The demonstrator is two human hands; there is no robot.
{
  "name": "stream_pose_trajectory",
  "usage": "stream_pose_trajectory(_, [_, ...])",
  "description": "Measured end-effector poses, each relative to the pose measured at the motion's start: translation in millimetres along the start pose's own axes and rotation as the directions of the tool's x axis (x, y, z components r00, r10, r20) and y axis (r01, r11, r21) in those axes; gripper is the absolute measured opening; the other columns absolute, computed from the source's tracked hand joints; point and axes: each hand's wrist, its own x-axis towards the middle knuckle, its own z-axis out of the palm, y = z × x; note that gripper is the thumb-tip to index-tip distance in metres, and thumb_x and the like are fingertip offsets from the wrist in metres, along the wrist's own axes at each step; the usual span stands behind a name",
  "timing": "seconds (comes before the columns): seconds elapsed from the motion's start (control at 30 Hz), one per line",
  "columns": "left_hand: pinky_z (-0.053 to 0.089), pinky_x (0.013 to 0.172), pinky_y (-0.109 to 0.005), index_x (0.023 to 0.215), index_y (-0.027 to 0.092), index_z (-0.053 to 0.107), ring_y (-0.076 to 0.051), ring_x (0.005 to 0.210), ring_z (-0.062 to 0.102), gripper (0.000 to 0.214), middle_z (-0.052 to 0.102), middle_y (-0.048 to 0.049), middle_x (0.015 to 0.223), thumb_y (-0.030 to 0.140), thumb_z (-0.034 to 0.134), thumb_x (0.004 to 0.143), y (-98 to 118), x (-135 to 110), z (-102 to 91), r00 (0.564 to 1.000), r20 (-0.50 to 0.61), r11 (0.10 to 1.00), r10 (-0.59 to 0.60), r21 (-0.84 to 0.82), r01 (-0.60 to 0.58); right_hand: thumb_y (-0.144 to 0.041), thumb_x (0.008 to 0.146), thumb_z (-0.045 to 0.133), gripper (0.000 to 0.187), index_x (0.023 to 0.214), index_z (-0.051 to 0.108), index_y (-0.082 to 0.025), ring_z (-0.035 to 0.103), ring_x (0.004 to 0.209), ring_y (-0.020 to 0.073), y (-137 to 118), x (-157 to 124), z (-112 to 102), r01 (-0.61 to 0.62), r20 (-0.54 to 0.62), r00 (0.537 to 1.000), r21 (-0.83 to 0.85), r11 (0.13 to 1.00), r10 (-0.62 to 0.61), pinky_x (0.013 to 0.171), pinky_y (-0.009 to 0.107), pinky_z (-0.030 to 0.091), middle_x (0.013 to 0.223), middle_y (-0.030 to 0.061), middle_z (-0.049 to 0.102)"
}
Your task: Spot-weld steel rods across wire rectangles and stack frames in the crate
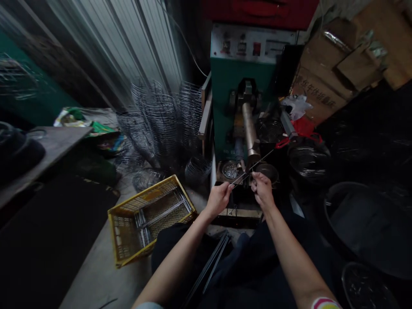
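My left hand [220, 198] is closed on the near end of a thin metal rod [264, 157], which slants up and to the right across the tip of the machine. My right hand [263, 189] is pinched just below the rod; what its fingertips hold is too small to make out. Both hands are in front of a green machine [222, 86] with a thick metal arm [249, 124] reaching down to the rod. A round dish of small shiny metal pieces [230, 170] sits left of the arm's tip, and a darker dish [268, 172] to its right.
A yellow plastic crate [119, 240] holding metal rods stands at the left. More loose rods [212, 262] lie across my lap. Stacked wire rings [157, 116] rise behind the crate. Cardboard boxes [318, 86] are back right, with a large dark tub [344, 189] nearer.
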Motion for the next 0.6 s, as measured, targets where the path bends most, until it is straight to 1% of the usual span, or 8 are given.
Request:
stream_pose_trajectory(0.17, [0.027, 0.053, -0.022, 0.065, 0.018, 0.049, -0.009, 0.051, 0.037, 0.038, 0.044, 0.004, 0.055, 0.039, 0.041, 0.095, 1.0, 1.2, -3.3, 0.999, 0.017, 0.999, -0.028, 0.017, 0.028, -0.046, 0.067, 0.077, 0.035, 0.071, 0.057, -0.017, 0.026, 0.035, 0.0027, -1.9, 4.2, 3.5, -0.024, 0.027, 0.999, 0.004, 1.0, 0.024, 0.034, 0.017, 0.016, 0.044, -0.0098, 0.038])
stream_pose_trajectory(0.27, [0.027, 0.053, -0.022, 0.067, 0.017, 0.053, -0.009, 0.051, 0.037, 0.04, 0.044, 0.0039, 0.054, 0.041, 0.04, 0.096, 1.7, 2.5, -5.9, 0.999, 0.034, 0.999, -0.03, 0.043, 0.029, -0.047, 0.069, 0.077, 0.035, 0.073, 0.059, -0.017, 0.028, 0.036, 0.0029, -6.2, -0.1, -2.7, -0.055, 0.065, 0.996, -0.003, 0.998, 0.055, 0.034, 0.017, 0.018, 0.047, -0.0086, 0.041])
stream_pose_trajectory(0.33, [0.026, 0.052, -0.023, 0.065, 0.017, 0.052, -0.009, 0.05, 0.035, 0.041, 0.042, 0.0044, 0.053, 0.042, 0.039, 0.096, 1.8, 5.4, -7.9, 0.999, 0.038, 0.997, -0.019, 0.074, 0.016, -0.051, 0.07, 0.075, 0.037, 0.075, 0.06, -0.017, 0.029, 0.036, 0.0032, -4.5, -13.2, -13.3, -0.08, 0.066, 0.994, -0.071, 0.994, 0.085, 0.034, 0.016, 0.019, 0.047, -0.0084, 0.041])
stream_pose_trajectory(0.4, [0.025, 0.052, -0.023, 0.063, 0.018, 0.05, -0.009, 0.049, 0.033, 0.041, 0.039, 0.0046, 0.051, 0.039, 0.037, 0.096, 2.5, 8.2, -9.4, 0.999, 0.051, 0.993, 0.017, 0.115, -0.023, -0.058, 0.073, 0.07, 0.042, 0.075, 0.06, -0.017, 0.031, 0.036, 0.0045, 5.5, -37.1, -27.1, -0.138, 0.098, 0.982, -0.232, 0.963, 0.164, 0.034, 0.016, 0.021, 0.047, -0.0078, 0.041])
stream_pose_trajectory(0.43, [0.025, 0.051, -0.023, 0.063, 0.018, 0.048, -0.009, 0.048, 0.033, 0.04, 0.039, 0.0044, 0.051, 0.037, 0.037, 0.097, 3.3, 8.4, -9.9, 0.998, 0.055, 0.99, 0.037, 0.131, -0.044, -0.06, 0.074, 0.067, 0.043, 0.073, 0.059, -0.018, 0.032, 0.036, 0.0054, 13.7, -52.5, -34.0, -0.164, 0.14, 0.965, -0.342, 0.925, 0.223, 0.034, 0.017, 0.023, 0.047, -0.0071, 0.042])
stream_pose_trajectory(0.47, [0.024, 0.051, -0.023, 0.063, 0.018, 0.048, -0.009, 0.048, 0.034, 0.039, 0.039, 0.0041, 0.051, 0.036, 0.038, 0.096, 4.4, 7.3, -10.6, 0.996, 0.064, 0.986, 0.061, 0.149, -0.07, -0.061, 0.075, 0.065, 0.043, 0.07, 0.059, -0.019, 0.034, 0.037, 0.0067, 23.5, -69.5, -40.4, -0.172, 0.202, 0.936, -0.454, 0.874, 0.288, 0.035, 0.018, 0.026, 0.048, -0.0059, 0.045])
stream_pose_trajectory(0.53, [0.024, 0.051, -0.024, 0.065, 0.019, 0.05, -0.011, 0.048, 0.038, 0.034, 0.043, 0.0028, 0.052, 0.034, 0.043, 0.095, 6.6, -0.6, -13.4, 0.986, 0.117, 0.966, 0.117, 0.215, -0.141, -0.055, 0.074, 0.066, 0.037, 0.064, 0.058, -0.021, 0.042, 0.042, 0.0103, 44.3, -105.8, -50.2, -0.118, 0.335, 0.853, -0.624, 0.773, 0.401, 0.041, 0.022, 0.034, 0.052, -0.0033, 0.051])
stream_pose_trajectory(0.6, [0.024, 0.052, -0.025, 0.07, 0.019, 0.054, -0.012, 0.05, 0.044, 0.025, 0.049, 0.0006, 0.056, 0.031, 0.05, 0.092, 5.5, -16.1, -21.5, 0.964, 0.216, 0.928, 0.156, 0.302, -0.218, -0.045, 0.073, 0.066, 0.027, 0.061, 0.06, -0.023, 0.05, 0.051, 0.0154, 61.5, -140.8, -55.9, -0.047, 0.43, 0.768, -0.7, 0.712, 0.475, 0.05, 0.028, 0.041, 0.057, -0.0014, 0.057])
